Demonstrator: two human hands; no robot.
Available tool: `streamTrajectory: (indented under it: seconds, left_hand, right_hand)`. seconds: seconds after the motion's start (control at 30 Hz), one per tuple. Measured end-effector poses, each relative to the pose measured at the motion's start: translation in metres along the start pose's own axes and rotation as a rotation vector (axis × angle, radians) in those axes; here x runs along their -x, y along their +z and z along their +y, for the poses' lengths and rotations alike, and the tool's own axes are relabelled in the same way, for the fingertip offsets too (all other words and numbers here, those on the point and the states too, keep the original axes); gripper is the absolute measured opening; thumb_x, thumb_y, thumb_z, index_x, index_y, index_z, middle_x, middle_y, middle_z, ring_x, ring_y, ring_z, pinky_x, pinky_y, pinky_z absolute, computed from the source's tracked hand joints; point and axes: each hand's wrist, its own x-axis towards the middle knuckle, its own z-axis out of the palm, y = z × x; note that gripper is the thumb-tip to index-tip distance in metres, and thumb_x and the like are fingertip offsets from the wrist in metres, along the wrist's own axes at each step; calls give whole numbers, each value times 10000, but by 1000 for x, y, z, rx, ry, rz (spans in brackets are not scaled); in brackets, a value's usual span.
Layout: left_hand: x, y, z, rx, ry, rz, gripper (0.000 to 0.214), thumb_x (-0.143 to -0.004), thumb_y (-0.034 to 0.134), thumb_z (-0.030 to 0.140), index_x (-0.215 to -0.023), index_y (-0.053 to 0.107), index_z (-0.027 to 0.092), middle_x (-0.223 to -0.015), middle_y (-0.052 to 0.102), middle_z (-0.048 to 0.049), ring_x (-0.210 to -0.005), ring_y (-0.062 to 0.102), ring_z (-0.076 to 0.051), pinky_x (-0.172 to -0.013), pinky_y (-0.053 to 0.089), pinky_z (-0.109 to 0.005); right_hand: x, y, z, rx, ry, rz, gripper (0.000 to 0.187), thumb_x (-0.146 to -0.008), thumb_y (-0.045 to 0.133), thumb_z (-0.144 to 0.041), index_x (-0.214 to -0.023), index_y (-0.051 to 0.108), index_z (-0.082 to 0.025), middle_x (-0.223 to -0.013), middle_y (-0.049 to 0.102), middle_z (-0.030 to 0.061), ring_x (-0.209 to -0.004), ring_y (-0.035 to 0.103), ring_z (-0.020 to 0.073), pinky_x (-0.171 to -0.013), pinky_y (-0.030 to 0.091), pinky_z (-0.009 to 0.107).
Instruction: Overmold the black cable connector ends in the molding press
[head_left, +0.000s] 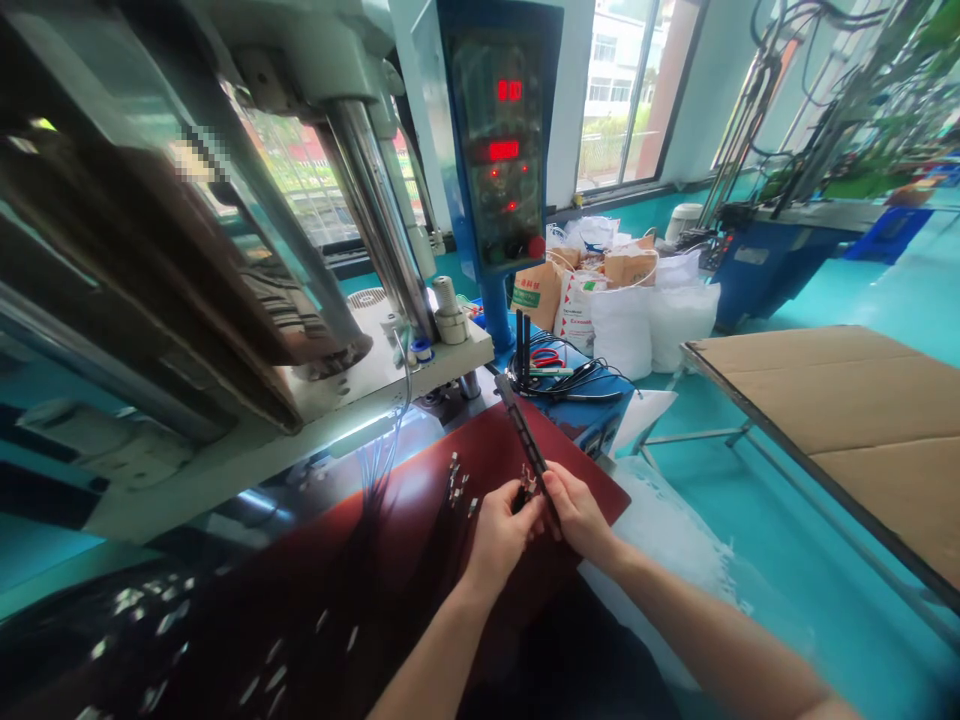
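Observation:
Over the dark red tabletop (pixel 420 500), my two hands are close together. My right hand (pixel 579 512) is closed around the lower end of a long, narrow dark bar (pixel 523 430) with notches along it, which tilts away up and to the left. Black cables with small metal connectors (pixel 529 482) are pinched in my left hand (pixel 501 530), right beside the bar. I cannot tell whether any connector sits in the bar. To the left lie more cables with shiny connector ends (pixel 455 482), and thin cables (pixel 375 475) hang in a bunch near the press.
A large press with a steel column (pixel 382 215) stands at the left. Behind the tabletop is a blue control box (pixel 499 150) with red digits. Red-handled pliers (pixel 546 357) and coiled black cable (pixel 577 380) lie nearby. At right is a cardboard-topped table (pixel 832 400); white sacks (pixel 622 325) stand behind.

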Motion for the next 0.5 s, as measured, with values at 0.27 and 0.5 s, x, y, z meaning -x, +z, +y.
streamTrajectory:
  seconds: [0.27,0.5]
  left_hand:
    - [-6,-16,12,221,-128,98,261,-686,601,407,-741,468,189,-459,337,109,-350,234,-40,-344,168,-163]
    - [-10,-5,2,101,-126,9,203,-630,648,325,-608,551,148,-489,475,40,-440,393,-76,-418,270,-189]
  right_hand:
    - [0,-5,2,-130,48,14,520,-872,419,-510,-1274,417,-181,-499,446,-80,-326,396,76,-286,312,167]
    - [-1,-8,2,-161,58,-26,545,-875,441,-468,-1325,401,-163,-488,456,-75,-328,391,63,-287,309,152]
